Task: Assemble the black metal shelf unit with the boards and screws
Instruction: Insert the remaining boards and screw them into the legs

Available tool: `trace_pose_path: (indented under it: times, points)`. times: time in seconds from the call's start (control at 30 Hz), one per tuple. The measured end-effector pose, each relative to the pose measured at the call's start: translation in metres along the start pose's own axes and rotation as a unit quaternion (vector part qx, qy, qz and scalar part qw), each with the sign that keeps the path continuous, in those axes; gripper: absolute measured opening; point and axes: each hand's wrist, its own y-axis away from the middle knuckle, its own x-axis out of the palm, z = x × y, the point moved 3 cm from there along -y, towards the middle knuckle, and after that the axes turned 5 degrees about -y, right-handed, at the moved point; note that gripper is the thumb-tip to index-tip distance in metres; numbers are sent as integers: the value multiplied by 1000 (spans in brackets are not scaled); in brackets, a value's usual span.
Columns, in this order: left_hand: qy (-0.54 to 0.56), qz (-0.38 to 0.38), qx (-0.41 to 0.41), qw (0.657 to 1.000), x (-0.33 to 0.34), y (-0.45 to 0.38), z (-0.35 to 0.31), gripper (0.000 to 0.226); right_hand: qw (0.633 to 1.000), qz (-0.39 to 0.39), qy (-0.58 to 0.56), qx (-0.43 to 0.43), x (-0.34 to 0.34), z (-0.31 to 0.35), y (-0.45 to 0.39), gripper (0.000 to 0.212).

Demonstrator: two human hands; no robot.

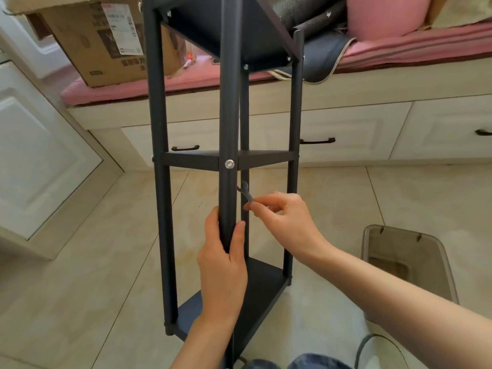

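The tall black metal shelf unit with round posts (228,102) is standing upright on the pale tiled floor (93,262), just in front of the person, with three black boards already sitting between its posts: the top black board (226,30), the middle black board (191,157) and the bottom black board (263,283). The left hand (223,265) is wrapping around the near front post below the middle board, its grip clamped on the post and steadying the frame. The right hand (285,222) is pinching a small flat grey metal wrench (246,191) between thumb and fingertips, its grip closed on the wrench's handle, and is holding the open end up just to the right of the near post, below the silver round-headed screw (229,164) that is fixing the middle board to that post.

Judging from this, the assembly is looking nearly finished: all boards are in place, and screw heads are showing at several other corners as well. What seems to be remaining is final tightening, probably at the middle board's fasteners; whether any screw is missing on the hidden far sides cannot be told.

A grey plastic bin (410,262) is standing on the floor to the right, and a brown cardboard box (106,46) is resting on the pink cushioned bench (399,49) behind.
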Motion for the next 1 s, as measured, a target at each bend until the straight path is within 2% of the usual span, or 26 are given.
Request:
trace_pose_path:
  times: [0.2, 0.5, 0.77, 0.87, 1.0]
  points:
    - [5, 14, 13, 1000, 1, 5, -13, 45, 1000, -12, -3, 2, 1, 0, -4, 18]
    - [32, 31, -5, 999, -1, 2, -23, 53, 998, -41, -19, -38, -4, 0, -1, 18]
    - [43, 17, -41, 998, -6, 3, -21, 55, 998, -16, -39, -50, 5, 1, -8, 21]
    - [49, 7, -52, 997, -9, -2, -21, 61, 997, -1, -34, -63, 11, 6, -15, 19]
    - [53, 5, -60, 997, -13, -7, -18, 63, 996, -8, -32, -78, 14, 14, -20, 18]
